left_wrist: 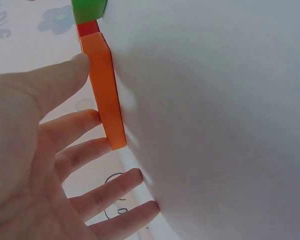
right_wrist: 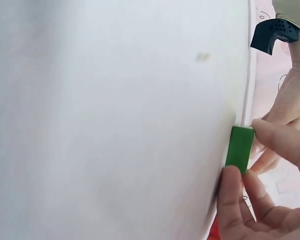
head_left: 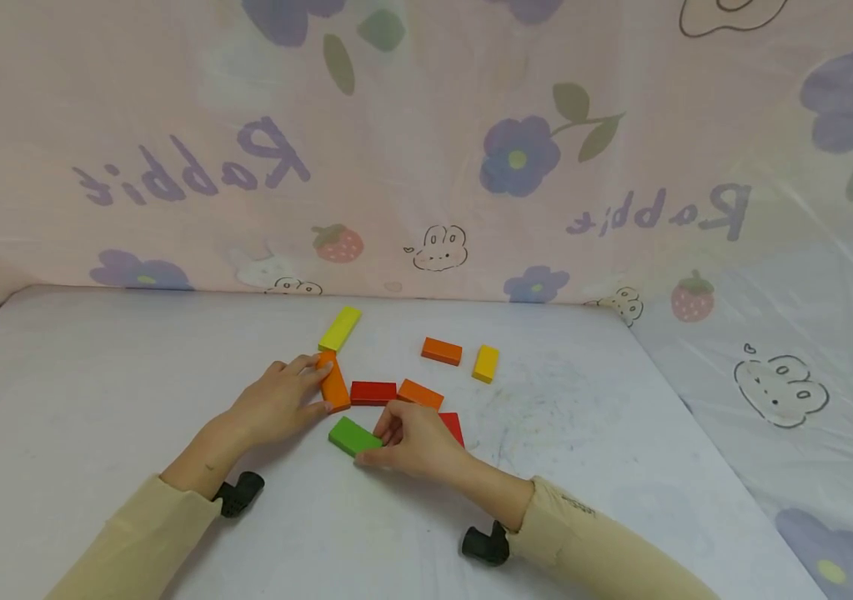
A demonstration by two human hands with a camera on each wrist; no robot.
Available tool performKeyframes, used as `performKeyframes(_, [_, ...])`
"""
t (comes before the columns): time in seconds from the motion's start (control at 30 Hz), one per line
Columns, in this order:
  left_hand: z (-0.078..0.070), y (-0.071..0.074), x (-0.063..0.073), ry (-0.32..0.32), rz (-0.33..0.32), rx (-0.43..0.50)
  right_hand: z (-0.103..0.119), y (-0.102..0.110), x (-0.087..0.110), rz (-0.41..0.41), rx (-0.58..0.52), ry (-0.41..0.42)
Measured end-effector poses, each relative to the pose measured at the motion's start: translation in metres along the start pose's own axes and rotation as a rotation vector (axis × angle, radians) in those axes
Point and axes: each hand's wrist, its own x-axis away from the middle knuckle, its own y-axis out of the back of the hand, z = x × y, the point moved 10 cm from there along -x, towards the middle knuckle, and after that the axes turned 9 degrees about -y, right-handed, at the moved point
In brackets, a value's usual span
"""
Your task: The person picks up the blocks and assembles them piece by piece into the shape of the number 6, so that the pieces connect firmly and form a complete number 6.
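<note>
In the head view my left hand [head_left: 283, 404] holds an orange block [head_left: 334, 383] lying at a slant on the table, thumb by its near end. Seen from the left wrist, the thumb and two fingers touch this orange block [left_wrist: 104, 90], while the other fingers spread past it. My right hand [head_left: 418, 442] pinches a green block [head_left: 353, 437] between thumb and fingers; the right wrist view shows the same green block [right_wrist: 239, 147]. A red block [head_left: 373, 393] lies just right of the held orange one. Another orange block [head_left: 421, 393] adjoins it, partly behind my right hand.
Beyond the left hand's block, a yellow block [head_left: 339, 329] lies end-on to it. A second red block [head_left: 452, 427] is partly hidden by my right hand. Farther back right are an orange block [head_left: 442, 351] and a short yellow block [head_left: 485, 364]. Patterned cloth [head_left: 426, 167] hangs behind the white table [head_left: 606, 433].
</note>
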Motion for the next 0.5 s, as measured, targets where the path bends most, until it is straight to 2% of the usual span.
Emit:
performKeyframes(0.37, [-0.0009,0.0015,-0.0002,-0.007,-0.008,0.015,0.0045,-0.007,-0.0076,-0.001,0.005,-0.069])
performKeyframes(0.5, [-0.0008,0.0018,0.0001,-0.015,-0.011,0.018,0.0083,-0.008,-0.009,-0.012,0.014,-0.066])
